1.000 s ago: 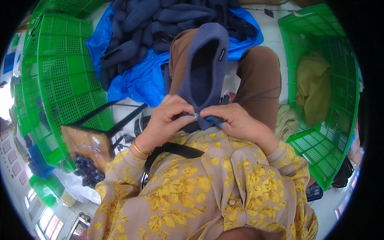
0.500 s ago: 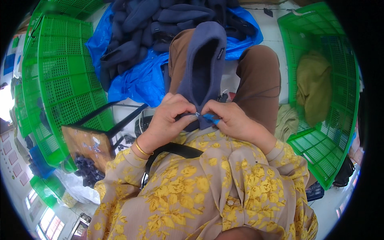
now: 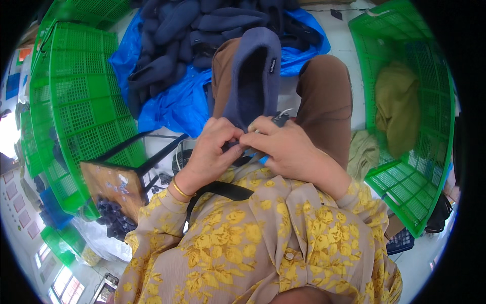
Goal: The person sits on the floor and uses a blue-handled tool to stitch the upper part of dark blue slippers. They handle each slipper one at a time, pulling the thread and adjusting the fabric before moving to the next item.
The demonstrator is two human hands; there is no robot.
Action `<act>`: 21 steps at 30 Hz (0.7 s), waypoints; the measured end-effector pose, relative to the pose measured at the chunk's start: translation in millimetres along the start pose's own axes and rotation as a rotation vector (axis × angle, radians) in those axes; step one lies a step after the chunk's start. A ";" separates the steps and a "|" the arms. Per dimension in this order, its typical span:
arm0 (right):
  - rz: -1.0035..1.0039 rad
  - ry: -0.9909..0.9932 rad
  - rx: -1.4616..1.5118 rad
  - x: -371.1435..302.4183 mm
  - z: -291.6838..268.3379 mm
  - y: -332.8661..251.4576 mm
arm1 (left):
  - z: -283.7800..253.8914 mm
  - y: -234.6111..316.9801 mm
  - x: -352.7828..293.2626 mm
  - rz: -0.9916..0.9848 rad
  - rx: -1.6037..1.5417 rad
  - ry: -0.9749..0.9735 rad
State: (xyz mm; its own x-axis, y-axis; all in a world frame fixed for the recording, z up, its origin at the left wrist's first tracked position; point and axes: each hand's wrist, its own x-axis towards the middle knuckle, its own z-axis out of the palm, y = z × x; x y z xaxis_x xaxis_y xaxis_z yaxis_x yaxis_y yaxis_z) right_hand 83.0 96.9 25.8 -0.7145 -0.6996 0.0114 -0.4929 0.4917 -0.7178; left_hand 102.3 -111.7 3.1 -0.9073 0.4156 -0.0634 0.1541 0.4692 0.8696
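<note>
A navy-blue slipper (image 3: 274,83) stands upright on my lap, its dark opening toward me and a small black tag on its right rim. My left hand (image 3: 215,147) pinches its near heel edge, thumb and forefinger pressed together. My right hand (image 3: 288,149) is closed beside it, its thumb and fingertips meeting the left fingertips. What the right fingers grip is mostly hidden; a bright blue bit (image 3: 264,159) shows under them. A dark piece with a thin pale curved end (image 3: 281,119) sticks out beyond the right knuckles; I cannot tell its kind.
Many navy slippers (image 3: 167,25) are heaped on a blue plastic sheet (image 3: 174,109) ahead. Green crates stand at the left (image 3: 83,76) and right (image 3: 440,116), the right one holding olive cloth (image 3: 396,106). A wooden-topped stool (image 3: 111,182) lies tipped at my left, near dark scraps (image 3: 115,215).
My right hand has turned over the slipper's heel edge, its fingers shifting left and up. The dark piece by its knuckles shows more now. My left hand and the slipper have barely moved.
</note>
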 end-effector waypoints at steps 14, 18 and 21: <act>0.251 0.231 1.093 -2.5 -12.1 -12.7 | 4.0 -2.3 -0.2 -0.007 0.017 0.041; 0.521 0.197 1.046 -12.5 -20.9 -9.8 | -0.3 0.9 -4.1 -0.012 -0.009 0.061; 0.409 0.166 0.614 -22.6 -3.8 0.0 | -0.8 4.3 -5.0 -0.031 -0.049 0.086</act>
State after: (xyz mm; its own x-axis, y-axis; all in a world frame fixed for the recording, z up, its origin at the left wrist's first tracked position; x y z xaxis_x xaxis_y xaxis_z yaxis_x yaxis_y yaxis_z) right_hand 97.3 114.7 28.2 -0.8704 -0.4124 -0.2691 0.1578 0.2841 -0.9457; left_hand 107.2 -112.3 7.6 -0.9419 0.3321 -0.0498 0.1084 0.4412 0.8909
